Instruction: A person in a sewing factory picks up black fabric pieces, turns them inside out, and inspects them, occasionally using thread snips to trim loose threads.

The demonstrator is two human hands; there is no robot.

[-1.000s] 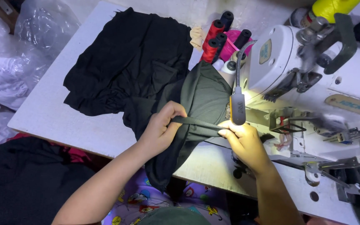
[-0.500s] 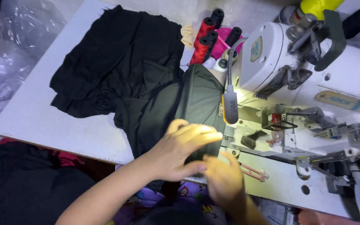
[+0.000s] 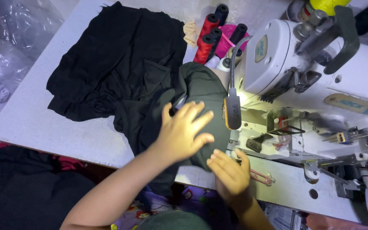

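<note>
Keep your left hand [image 3: 183, 133] flat, fingers spread, on the dark cloth [image 3: 201, 91] near the sewing machine [image 3: 303, 72], your right hand [image 3: 231, 172], also open, at its near edge, smoothing wrinkles across the desk [image 3: 30, 123].

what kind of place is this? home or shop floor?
Most likely a garment sewing workstation, probably a small workshop. An industrial sewing machine with a gooseneck lamp stands on a white table; thread cones sit behind it, and both hands, left hand and right hand, press dark fabric.
</note>
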